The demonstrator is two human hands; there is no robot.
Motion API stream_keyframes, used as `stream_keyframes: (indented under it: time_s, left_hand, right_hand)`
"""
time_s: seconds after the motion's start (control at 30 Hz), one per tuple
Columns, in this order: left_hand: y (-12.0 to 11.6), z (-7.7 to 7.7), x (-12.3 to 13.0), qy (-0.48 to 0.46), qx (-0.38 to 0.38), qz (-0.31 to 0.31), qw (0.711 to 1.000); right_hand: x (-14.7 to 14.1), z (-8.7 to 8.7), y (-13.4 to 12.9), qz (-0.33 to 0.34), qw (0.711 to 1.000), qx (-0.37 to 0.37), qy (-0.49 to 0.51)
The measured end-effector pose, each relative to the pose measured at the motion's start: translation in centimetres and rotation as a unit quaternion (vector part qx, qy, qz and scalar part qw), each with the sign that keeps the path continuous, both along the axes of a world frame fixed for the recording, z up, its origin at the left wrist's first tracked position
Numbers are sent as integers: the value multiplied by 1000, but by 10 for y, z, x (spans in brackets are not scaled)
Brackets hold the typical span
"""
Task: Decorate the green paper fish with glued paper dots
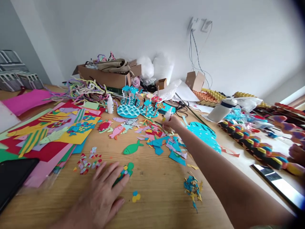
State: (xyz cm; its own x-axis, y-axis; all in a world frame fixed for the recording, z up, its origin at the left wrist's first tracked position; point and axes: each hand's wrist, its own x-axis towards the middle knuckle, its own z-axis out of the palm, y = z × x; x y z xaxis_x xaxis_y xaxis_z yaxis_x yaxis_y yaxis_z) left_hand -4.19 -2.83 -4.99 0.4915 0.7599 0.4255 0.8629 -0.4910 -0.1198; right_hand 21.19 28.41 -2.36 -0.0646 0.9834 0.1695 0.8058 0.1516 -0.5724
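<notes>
My left hand (105, 187) lies with spread fingers over a green paper fish with coloured dots (126, 171), partly covering it. Farther off, my right hand (173, 124) reaches across the table, closed around a small white squeeze bottle (168, 114). Its nozzle points up. A plain green paper fish (132, 148) rests beyond my left fingertips. Tiny coloured paper bits (88, 163) are scattered left of that hand, and a few blue and yellow dots (136, 197) sit right of it. Blue paper scraps (159, 145) lie just below my right hand.
Coloured paper sheets with paper fish (64, 149) cover the left side, beside a black tablet-like device (16, 175). Another squeeze bottle (110, 104) stands near blue wavy models (128, 109). Shredded scraps (193, 189) lie near my right forearm. Another person's hand (297, 153) shows at right.
</notes>
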Motion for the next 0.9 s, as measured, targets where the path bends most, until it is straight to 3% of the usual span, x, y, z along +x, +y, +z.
stream_keyframes:
  time_s: [0.13,0.23,0.3,0.37,0.43,0.53,0.9]
  left_hand:
    - [-3,-2,2,-31,-57,20,998]
    - [-4,0,4,-29,-73,23,997]
    - [-4,3,5,-26,-77,24,996]
    - [-4,6,6,-24,-84,23,996]
    - [-5,9,6,-16,-90,22,996]
    - [-5,12,7,-6,-94,29,995]
    - [-5,12,7,-7,-104,34,994]
  right_hand:
    - [12,21,-34,-20,999,18,-42]
    - [4,32,-88,53,998,15,-44]
    - [-14,35,-133,164,986,0,-33]
    - [-37,38,-176,388,921,28,-30]
    - [-59,39,-208,505,860,56,-53]
    - [-79,36,-227,518,844,77,-113]
    - [-85,4,-220,482,855,110,-154]
